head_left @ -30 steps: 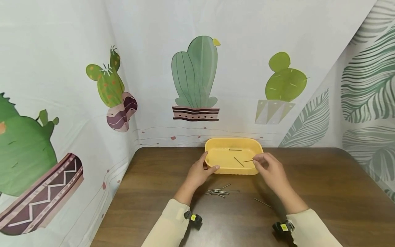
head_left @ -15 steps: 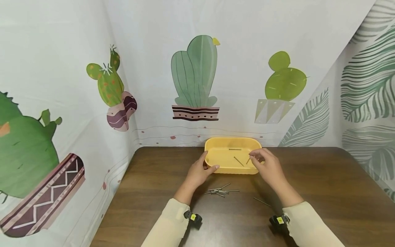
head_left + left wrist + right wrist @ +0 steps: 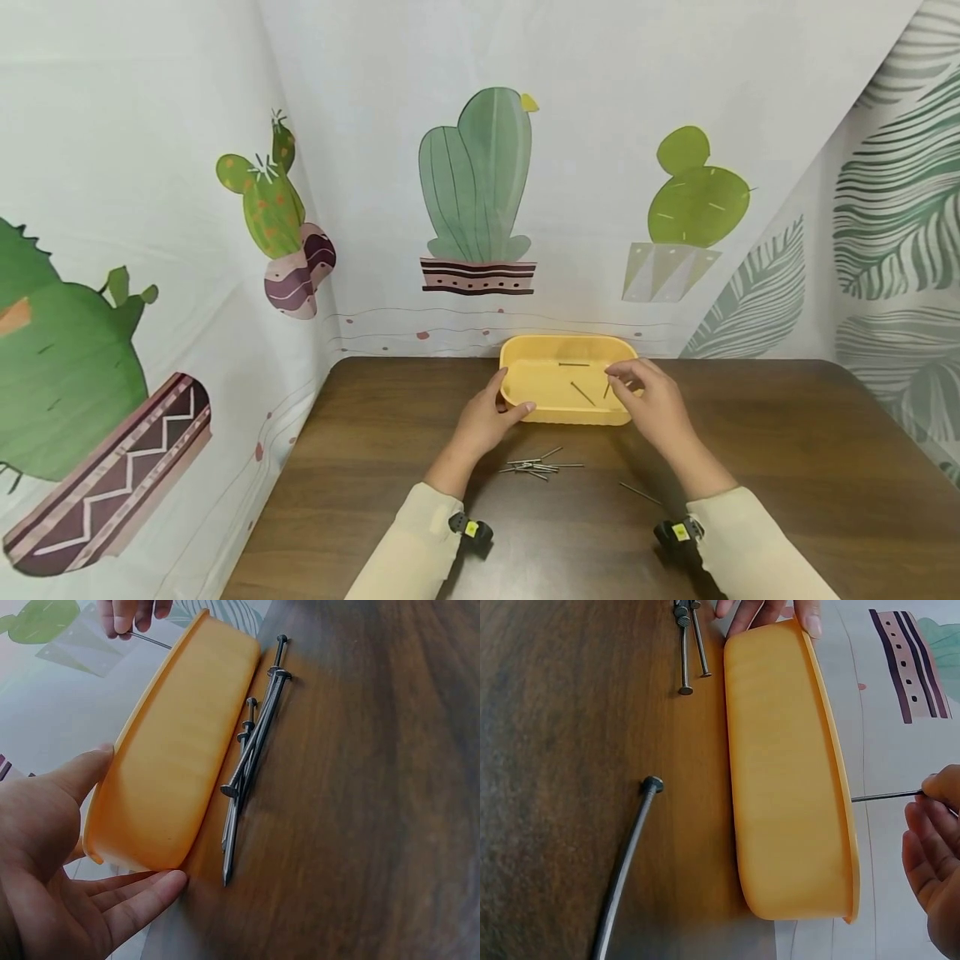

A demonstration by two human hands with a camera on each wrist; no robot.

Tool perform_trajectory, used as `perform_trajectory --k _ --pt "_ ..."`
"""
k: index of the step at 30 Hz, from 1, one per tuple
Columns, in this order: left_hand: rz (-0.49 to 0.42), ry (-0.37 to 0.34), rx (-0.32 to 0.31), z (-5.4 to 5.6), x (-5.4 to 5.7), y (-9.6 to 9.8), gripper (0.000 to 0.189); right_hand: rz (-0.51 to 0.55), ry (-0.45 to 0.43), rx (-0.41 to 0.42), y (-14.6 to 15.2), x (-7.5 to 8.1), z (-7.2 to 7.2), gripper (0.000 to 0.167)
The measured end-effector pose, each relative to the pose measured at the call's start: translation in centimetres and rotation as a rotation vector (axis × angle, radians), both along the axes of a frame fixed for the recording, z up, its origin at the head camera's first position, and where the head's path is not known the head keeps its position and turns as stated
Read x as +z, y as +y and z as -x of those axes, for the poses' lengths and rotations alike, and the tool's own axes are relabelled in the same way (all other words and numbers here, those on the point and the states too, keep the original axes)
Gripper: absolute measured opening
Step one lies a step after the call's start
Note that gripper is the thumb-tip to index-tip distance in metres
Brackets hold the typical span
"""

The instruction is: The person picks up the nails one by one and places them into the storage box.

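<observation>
A shallow yellow plastic tray (image 3: 536,385) stands at the table's back edge. My left hand (image 3: 482,421) grips its left end, thumb at the rim and fingers around the corner, as the left wrist view also shows. Over the tray's right side, my right hand (image 3: 654,400) pinches a nail (image 3: 885,797) between thumb and fingertips. That nail points down into the tray, its lower end hidden behind the wall in the right wrist view. Inside the tray lie two more nails, one (image 3: 573,364) near the back and one (image 3: 582,393) slanting near the middle.
On the brown wooden table (image 3: 375,517), a loose pile of several nails (image 3: 536,467) lies just in front of the tray. A single nail (image 3: 640,493) rests to the right of the pile, near my right forearm. A cactus-print cloth (image 3: 375,208) hangs directly behind the table.
My right hand has moved slightly left over the tray. The nail it pinches has swung from nearly flat to steeply pointing down. The left hand and tray stay put.
</observation>
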State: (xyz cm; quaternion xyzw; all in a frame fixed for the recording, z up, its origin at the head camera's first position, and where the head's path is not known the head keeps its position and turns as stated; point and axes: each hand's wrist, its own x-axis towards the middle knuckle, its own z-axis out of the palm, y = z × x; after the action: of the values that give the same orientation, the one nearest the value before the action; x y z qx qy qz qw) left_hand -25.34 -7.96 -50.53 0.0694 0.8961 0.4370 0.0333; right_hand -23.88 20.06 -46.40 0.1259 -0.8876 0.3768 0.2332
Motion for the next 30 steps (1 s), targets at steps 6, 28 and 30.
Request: perform_trajectory --k 6,28,30 --pt "0.002 0.001 -0.005 -0.09 -0.09 0.05 0.090 0.001 0.006 0.007 0.06 -0.15 0.09 0.014" --pt "0.021 -0.013 0.005 0.07 0.11 0.04 0.091 0.081 -0.107 0.043 0.21 0.05 -0.73 0.049" --pt "0.020 -0.013 0.003 0.07 0.09 0.03 0.091 0.082 -0.105 0.047 0.20 0.04 -0.84 0.048"
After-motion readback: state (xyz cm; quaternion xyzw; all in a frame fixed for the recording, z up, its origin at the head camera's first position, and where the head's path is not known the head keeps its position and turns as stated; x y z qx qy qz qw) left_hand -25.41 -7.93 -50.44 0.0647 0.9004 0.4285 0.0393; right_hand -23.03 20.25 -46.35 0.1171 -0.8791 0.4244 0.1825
